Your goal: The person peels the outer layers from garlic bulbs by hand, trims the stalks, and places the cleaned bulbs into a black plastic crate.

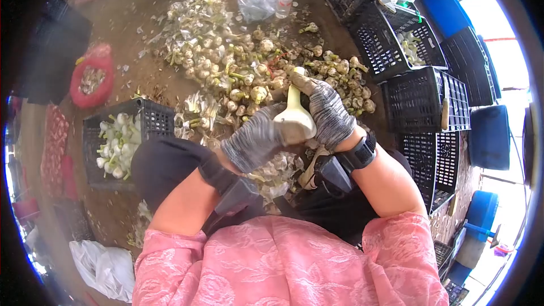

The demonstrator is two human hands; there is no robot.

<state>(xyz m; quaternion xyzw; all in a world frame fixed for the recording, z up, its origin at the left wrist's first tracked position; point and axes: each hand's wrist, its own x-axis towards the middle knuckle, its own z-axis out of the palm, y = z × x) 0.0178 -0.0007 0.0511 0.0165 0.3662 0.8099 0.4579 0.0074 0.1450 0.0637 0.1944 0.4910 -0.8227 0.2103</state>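
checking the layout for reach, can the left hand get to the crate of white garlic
Probably yes: the crate has an open top, just beyond the left knee. The left hand, beside the bulb, would likely have to pass over that knee.

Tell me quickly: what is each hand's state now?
Left hand: blurred beside the garlic bulb; grip cannot be told.
Right hand: closed, holding the bulb's stem.

Place: a produce-handling shed, by the look of it
Underfoot: brown floor [127,25] littered with papery skins [198,8]
Piled there: loose garlic bulbs [218,59]
Along the right: stacked black crates [419,102], blue tubs [490,136]
Far right: glaring light, perhaps an open side
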